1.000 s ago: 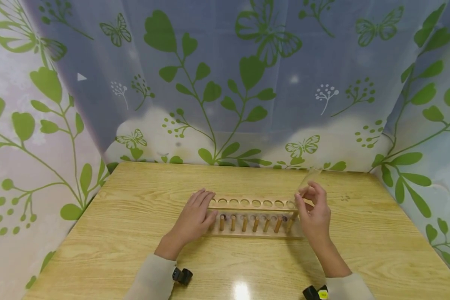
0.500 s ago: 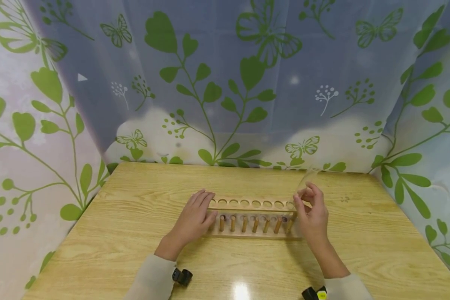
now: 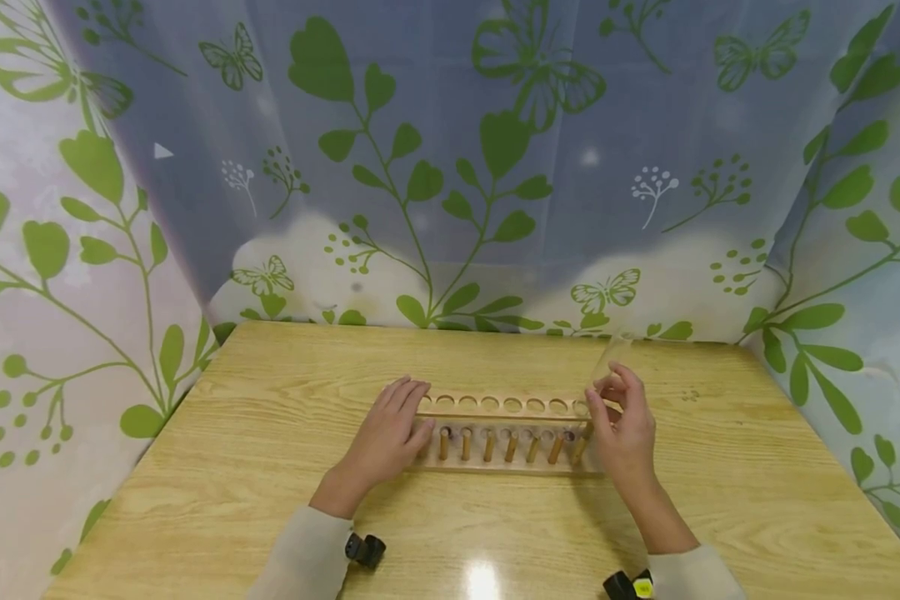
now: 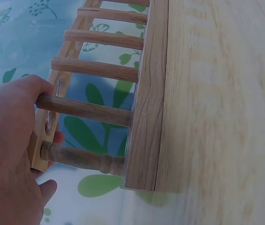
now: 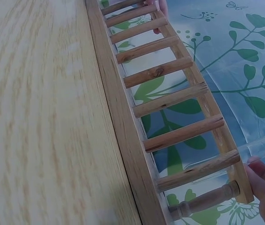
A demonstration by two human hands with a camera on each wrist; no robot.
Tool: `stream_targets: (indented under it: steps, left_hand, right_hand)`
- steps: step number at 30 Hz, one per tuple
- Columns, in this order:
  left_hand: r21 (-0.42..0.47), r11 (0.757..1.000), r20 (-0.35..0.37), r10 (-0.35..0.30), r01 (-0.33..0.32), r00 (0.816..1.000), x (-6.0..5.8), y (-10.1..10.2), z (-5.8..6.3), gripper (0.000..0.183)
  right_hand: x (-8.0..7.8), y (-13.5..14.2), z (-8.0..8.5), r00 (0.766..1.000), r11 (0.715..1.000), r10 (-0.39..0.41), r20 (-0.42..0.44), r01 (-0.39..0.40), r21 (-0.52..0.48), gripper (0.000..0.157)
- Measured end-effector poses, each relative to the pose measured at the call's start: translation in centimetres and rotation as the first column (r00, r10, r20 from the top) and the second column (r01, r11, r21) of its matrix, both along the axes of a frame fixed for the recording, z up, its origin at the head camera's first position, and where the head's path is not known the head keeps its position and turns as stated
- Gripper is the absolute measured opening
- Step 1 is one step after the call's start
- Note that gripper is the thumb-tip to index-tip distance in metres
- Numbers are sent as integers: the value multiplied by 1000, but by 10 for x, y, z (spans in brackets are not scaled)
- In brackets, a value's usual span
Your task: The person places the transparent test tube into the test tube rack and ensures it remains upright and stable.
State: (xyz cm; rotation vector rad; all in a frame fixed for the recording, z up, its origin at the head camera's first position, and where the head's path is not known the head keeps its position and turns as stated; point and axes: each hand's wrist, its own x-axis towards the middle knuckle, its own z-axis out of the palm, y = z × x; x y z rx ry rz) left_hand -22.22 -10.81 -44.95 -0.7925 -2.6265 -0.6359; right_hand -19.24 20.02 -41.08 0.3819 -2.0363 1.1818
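Observation:
A wooden test tube rack (image 3: 501, 416) stands on the table, with a row of round holes in its top rail and a row of upright pegs (image 3: 489, 447). My left hand (image 3: 386, 433) holds the rack's left end; in the left wrist view its thumb and fingers lie around the end of the top rail (image 4: 42, 136). Between thumb and fingers, my right hand (image 3: 628, 425) pinches a clear glass test tube (image 3: 609, 358) at the right end. The tube leans away, its upper end pointing back and right, its lower part at the rightmost hole and partly hidden by the fingers.
The wood-grain table (image 3: 285, 367) reaches back to a printed curtain (image 3: 435, 233) with leaves and butterflies, which also closes off both sides. A black wrist camera (image 3: 365, 551) sits by the left sleeve, another camera (image 3: 621, 585) by the right.
My right hand has shifted slightly left with the test tube, whose upper end has also moved a little left. The left hand and the rack have stayed put.

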Motion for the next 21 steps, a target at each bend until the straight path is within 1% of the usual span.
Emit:
stream_targets:
  steps: [6,12,21]
  left_hand:
    - [-5,1000,7,0,0,1000,0,0,0,48]
    - [-13,1000,23,7,-7,1000,1,0,1,48]
    - [-21,1000,26,8,-8,1000,0,-1,1,50]
  right_hand:
    - [1,-1,0,1000,1000,-21,11,21,14,39]
    - [0,-2,0,999,999,-39,6,39,22,42]
    - [-1,-1,-1,999,999,-32,-9,32,33,41]
